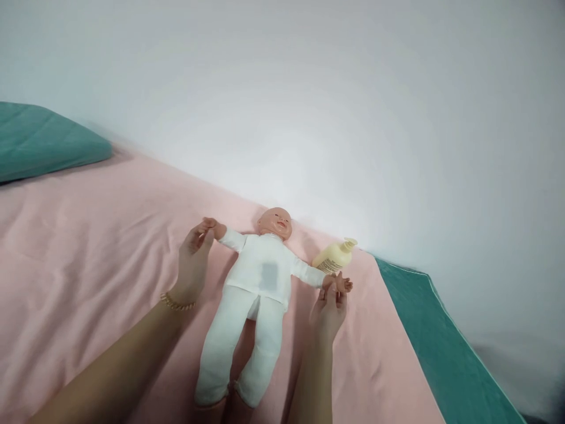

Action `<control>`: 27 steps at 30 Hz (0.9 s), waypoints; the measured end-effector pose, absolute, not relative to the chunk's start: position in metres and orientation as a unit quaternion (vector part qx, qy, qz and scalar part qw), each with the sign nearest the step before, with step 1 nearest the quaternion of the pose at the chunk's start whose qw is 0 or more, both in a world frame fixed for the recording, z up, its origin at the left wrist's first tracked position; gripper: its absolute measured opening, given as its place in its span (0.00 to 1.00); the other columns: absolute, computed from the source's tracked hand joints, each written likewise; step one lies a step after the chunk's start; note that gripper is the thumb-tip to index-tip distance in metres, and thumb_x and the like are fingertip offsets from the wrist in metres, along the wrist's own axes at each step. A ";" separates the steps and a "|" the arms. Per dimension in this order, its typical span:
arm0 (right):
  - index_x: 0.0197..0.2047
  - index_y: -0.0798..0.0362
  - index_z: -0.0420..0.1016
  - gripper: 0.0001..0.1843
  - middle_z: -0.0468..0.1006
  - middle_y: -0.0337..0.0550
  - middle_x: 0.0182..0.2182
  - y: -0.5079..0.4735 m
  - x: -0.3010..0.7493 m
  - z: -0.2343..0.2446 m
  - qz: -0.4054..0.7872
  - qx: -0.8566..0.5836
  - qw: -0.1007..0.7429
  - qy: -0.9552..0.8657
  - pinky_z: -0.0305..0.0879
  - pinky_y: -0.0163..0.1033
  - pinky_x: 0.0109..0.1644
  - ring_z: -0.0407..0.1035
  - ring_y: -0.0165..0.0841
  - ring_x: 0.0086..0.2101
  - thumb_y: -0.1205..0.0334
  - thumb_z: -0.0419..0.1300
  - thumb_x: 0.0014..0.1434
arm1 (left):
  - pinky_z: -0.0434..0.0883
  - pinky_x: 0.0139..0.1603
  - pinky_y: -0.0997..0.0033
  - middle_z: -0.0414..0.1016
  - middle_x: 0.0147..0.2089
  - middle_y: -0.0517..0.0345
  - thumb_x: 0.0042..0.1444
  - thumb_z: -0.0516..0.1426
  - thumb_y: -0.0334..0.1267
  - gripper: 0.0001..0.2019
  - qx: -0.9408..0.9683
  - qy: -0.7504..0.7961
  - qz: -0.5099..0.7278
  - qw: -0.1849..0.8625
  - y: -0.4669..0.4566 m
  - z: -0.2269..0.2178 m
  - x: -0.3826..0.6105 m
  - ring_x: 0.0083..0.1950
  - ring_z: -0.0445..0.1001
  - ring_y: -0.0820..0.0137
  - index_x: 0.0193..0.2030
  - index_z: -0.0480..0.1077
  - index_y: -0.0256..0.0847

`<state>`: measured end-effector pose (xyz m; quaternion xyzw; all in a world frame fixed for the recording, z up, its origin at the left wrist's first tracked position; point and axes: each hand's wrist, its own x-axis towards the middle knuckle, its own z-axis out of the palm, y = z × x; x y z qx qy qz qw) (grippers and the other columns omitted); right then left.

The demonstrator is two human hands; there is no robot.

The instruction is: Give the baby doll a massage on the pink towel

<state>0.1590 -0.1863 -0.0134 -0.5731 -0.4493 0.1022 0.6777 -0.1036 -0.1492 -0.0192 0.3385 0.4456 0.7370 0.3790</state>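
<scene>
A baby doll (pixel 260 265) in a white top and white trousers lies on its back, its arms stretched out to both sides. My left hand (pixel 193 259), with a beaded bracelet (pixel 176 302) at the wrist, is closed on the doll's hand on the left. On the other side, my right hand (pixel 329 309) pinches the doll's other hand (pixel 339 284) between thumb and fingers. Just behind that doll arm, a pale yellow pump bottle (pixel 334 255) lies tilted on the cloth. A grey patch marks the front of the doll's top.
Pink cloth (pixel 88 253) with wrinkles covers the bed under the doll. A green pillow or folded cover (pixel 48 141) is at the far left. Green fabric (pixel 441 335) shows past the pink edge at the right. A white wall (pixel 309 106) rises directly behind.
</scene>
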 end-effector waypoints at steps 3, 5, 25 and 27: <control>0.60 0.55 0.68 0.24 0.71 0.54 0.60 -0.199 0.155 -0.014 0.106 -0.561 0.710 -0.411 0.69 0.50 0.58 0.68 0.41 0.57 0.54 0.59 0.64 | 0.67 0.64 0.55 0.73 0.58 0.50 0.61 0.60 0.45 0.16 0.461 0.429 0.691 0.355 -0.155 -0.018 -0.095 0.61 0.70 0.60 0.53 0.72 0.44; 0.60 0.56 0.68 0.26 0.72 0.56 0.58 -0.204 0.145 -0.015 0.126 -0.535 0.726 -0.413 0.66 0.54 0.60 0.69 0.43 0.57 0.56 0.62 0.61 | 0.67 0.64 0.55 0.71 0.59 0.51 0.60 0.60 0.43 0.14 0.556 0.420 0.643 0.318 -0.159 -0.019 -0.091 0.62 0.69 0.60 0.52 0.73 0.45; 0.60 0.46 0.72 0.22 0.79 0.46 0.51 -0.205 0.122 -0.025 -0.061 -0.447 0.480 -0.752 0.73 0.48 0.57 0.72 0.37 0.53 0.69 0.58 0.64 | 0.61 0.66 0.51 0.70 0.62 0.54 0.65 0.51 0.32 0.16 0.826 0.339 0.434 0.116 -0.157 -0.033 -0.082 0.66 0.61 0.59 0.53 0.75 0.48; 0.60 0.46 0.72 0.22 0.79 0.46 0.51 -0.205 0.122 -0.024 -0.072 -0.445 0.478 -0.754 0.73 0.48 0.57 0.72 0.37 0.53 0.70 0.58 0.64 | 0.61 0.66 0.52 0.70 0.62 0.54 0.65 0.51 0.32 0.15 0.827 0.336 0.436 0.112 -0.157 -0.033 -0.082 0.66 0.61 0.59 0.53 0.75 0.47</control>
